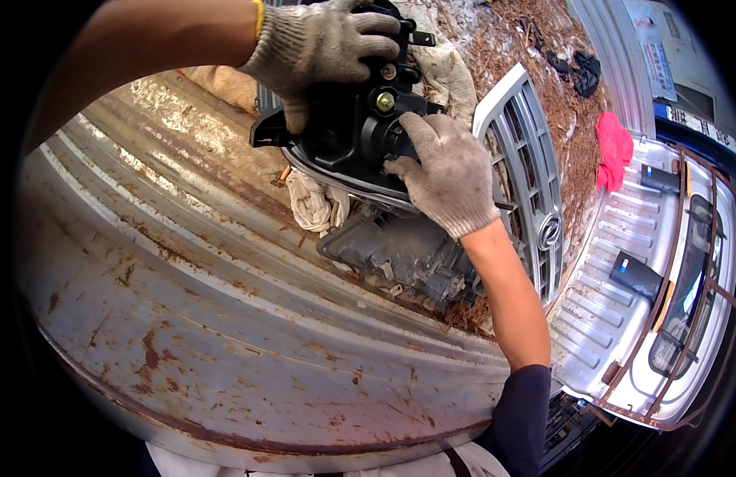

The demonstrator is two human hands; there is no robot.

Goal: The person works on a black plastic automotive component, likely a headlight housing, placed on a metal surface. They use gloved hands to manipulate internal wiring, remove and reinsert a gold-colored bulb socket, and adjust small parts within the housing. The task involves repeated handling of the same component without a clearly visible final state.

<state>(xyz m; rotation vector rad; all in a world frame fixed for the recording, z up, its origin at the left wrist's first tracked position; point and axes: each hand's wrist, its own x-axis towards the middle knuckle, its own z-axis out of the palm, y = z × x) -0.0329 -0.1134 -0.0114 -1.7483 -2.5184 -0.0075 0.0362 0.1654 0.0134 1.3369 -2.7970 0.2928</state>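
A black headlight housing (336, 131) is turned with its back toward me. My left hand (324, 52), in a knitted grey-white glove, is clamped over its upper left part, thumb down along the near side. In a matching glove, my right hand (451, 175) pinches a round black cap (378, 137) on the back of the housing between thumb and fingers. A brass-coloured fitting (384, 102) shows just above those fingertips. Below the housing lies a dusty older lamp unit (392, 246), partly covered by my right wrist.
Close in front of me runs a rusty metal side panel (225, 334). A silver grille (515, 139) leans right of my right hand. Bundled pale cloth (310, 203) lies under the housing. Brown debris, a red cloth (614, 151) and a white truck (590, 310) are farther right.
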